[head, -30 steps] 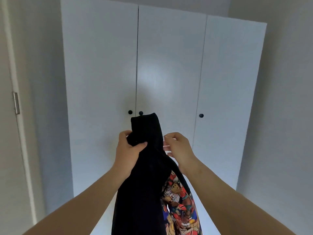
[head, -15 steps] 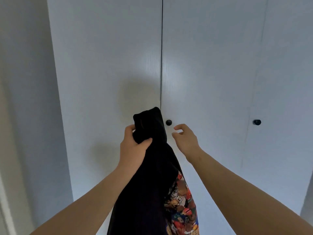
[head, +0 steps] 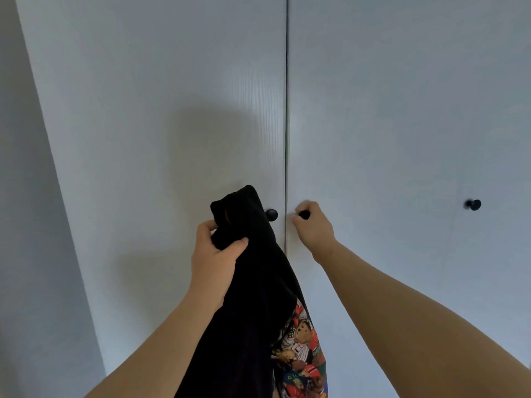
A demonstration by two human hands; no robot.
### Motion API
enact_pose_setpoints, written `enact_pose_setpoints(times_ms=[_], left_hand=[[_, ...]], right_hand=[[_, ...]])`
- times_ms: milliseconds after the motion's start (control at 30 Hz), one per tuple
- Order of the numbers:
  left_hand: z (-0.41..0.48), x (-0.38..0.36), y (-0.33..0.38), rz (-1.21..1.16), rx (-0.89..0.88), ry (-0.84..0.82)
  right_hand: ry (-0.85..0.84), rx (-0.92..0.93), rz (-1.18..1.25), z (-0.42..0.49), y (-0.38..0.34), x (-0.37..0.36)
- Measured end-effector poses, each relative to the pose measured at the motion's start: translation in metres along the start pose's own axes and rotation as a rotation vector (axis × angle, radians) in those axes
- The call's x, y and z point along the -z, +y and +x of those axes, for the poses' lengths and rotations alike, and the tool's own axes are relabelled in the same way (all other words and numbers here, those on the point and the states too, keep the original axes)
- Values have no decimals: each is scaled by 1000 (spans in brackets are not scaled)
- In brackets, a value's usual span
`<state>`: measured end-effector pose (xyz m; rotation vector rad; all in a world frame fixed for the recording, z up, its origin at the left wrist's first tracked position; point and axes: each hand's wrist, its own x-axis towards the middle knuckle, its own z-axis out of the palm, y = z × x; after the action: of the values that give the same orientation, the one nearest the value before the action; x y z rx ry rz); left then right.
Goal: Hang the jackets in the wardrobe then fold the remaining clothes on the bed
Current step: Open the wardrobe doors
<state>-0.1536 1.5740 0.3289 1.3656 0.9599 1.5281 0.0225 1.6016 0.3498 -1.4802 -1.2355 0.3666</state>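
A black jacket [head: 247,297] with a colourful teddy-bear lining [head: 301,351] hangs from my left hand [head: 215,254], which grips its bunched top. The white wardrobe [head: 172,124] fills the view, its doors closed. My right hand [head: 313,228] has its fingers curled round the small black knob [head: 304,215] of the middle door. The left door's black knob [head: 271,214] shows just beside the jacket's top. No hanger is visible.
A third black knob [head: 473,204] sits on the right door. A grey wall [head: 31,254] runs along the wardrobe's left side. The bed is out of view.
I have come closer to the wardrobe. My right hand left the jacket, reached forward and closed on the middle door's knob. My left hand keeps holding the jacket.
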Motion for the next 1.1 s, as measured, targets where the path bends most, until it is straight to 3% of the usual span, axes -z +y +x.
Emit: enact_pose_setpoints(times_ms=[233,367,533,700,900,1100], left_hand=[[-35,-16,20,-59,-12,57],[-86,-46,43,-107,-51,-26],[-167,-103,68,-117,-75,-165],[-222,-158,80,-149,-36,-207],[-249,-205,85,-208,56,-208],[-263,-236,94,-245,60,-210]], right_hand=[[126,53,86,-70,-3,43],[202,85,122,-122,0,106],[291,-65,240,-177,18,220],[238,-235,383,-217,36,337],[296,-270,217,-229,46,392],[360,-240,119,-238,46,399]])
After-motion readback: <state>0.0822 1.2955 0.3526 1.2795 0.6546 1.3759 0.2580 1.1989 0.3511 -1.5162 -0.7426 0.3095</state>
